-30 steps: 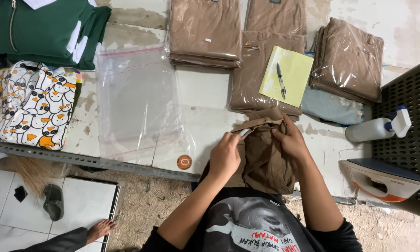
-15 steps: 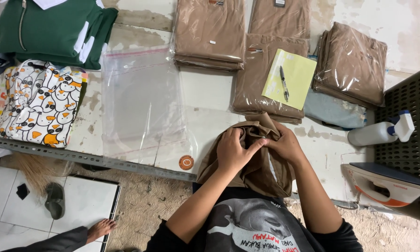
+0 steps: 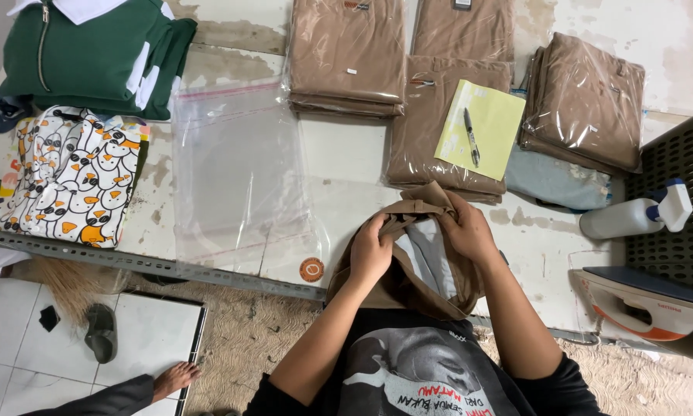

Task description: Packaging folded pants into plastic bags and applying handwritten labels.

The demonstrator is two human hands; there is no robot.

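Observation:
A brown garment (image 3: 377,285) with a pale grey lining hangs bunched over the table's near edge in front of me. My left hand (image 3: 371,250) grips its left side near the top. My right hand (image 3: 463,229) grips the right side, fingers curled over the folded collar. The two hands hold the cloth apart so the grey inside shows. Left of it a large clear plastic bag (image 3: 239,169) lies flat on the white table (image 3: 346,162).
Bagged brown garments (image 3: 346,54) lie stacked at the back, one with a yellow notepad (image 3: 481,127) and pen. A green jacket (image 3: 92,50) and penguin-print cloth (image 3: 69,181) sit left. A spray bottle (image 3: 631,216) and iron (image 3: 647,304) stand right. Someone's foot (image 3: 173,379) shows below.
Both hands have pulled the brown garment open and lower over the table edge, so the grey lining now shows between them.

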